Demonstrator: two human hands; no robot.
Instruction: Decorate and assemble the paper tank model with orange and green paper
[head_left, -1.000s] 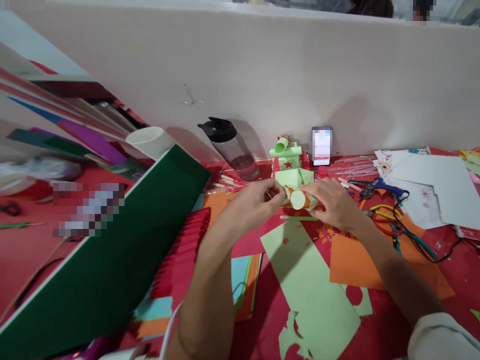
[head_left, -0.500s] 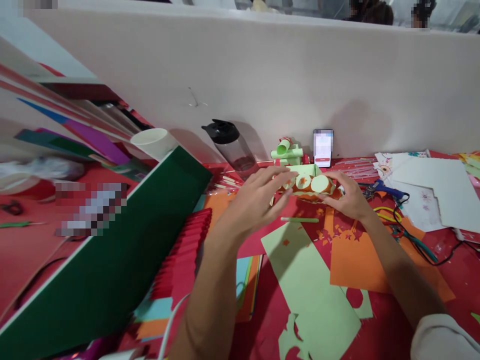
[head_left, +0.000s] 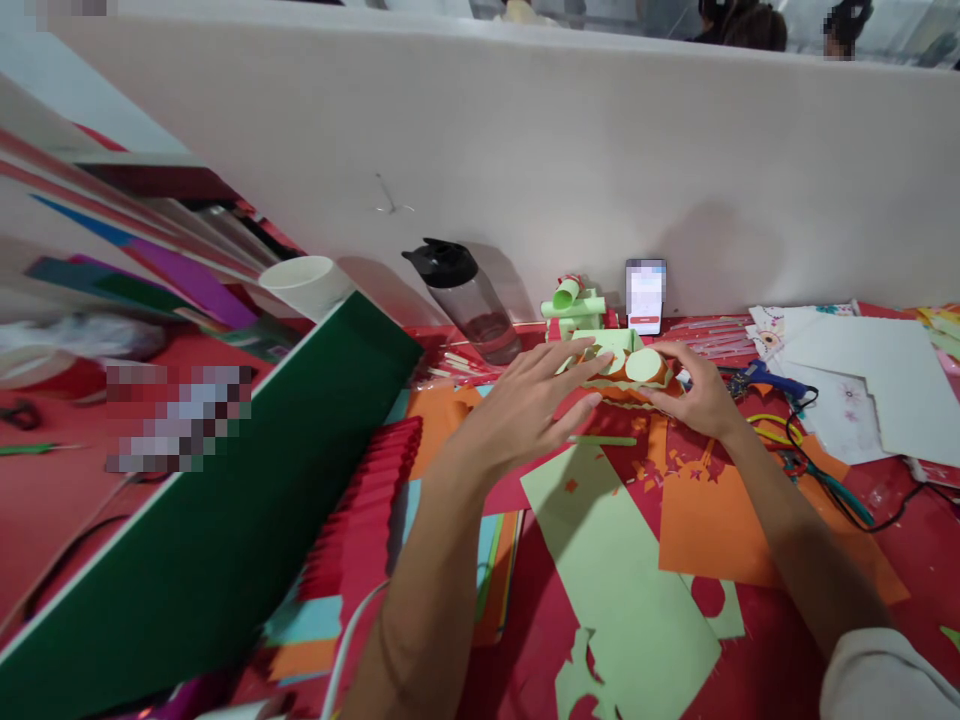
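Observation:
A paper craft piece (head_left: 645,366) stands at the far side of the table, with pale green discs on an orange body with a wavy edge. My right hand (head_left: 701,393) grips its right end between thumb and fingers. Across its left part stretches my left hand (head_left: 541,392), fingers extended and apart, hiding some of the discs. Whether those fingertips touch the paper I cannot tell. Just behind is a model of rolled green paper tubes (head_left: 574,308) with red bands. A thin green paper strip (head_left: 606,440) lies in front.
A green board (head_left: 247,500) slants along the left, near a dark-lidded bottle (head_left: 469,300). A phone (head_left: 646,297) leans on the white partition (head_left: 525,150). Green paper (head_left: 622,570), orange paper (head_left: 720,530) and scraps cover the front; a blue-handled tool (head_left: 780,382) and white sheets (head_left: 862,370) lie right.
My left hand has shifted a little to the right, covering more of the discs on the paper craft piece. My right hand has hardly moved and keeps its grip.

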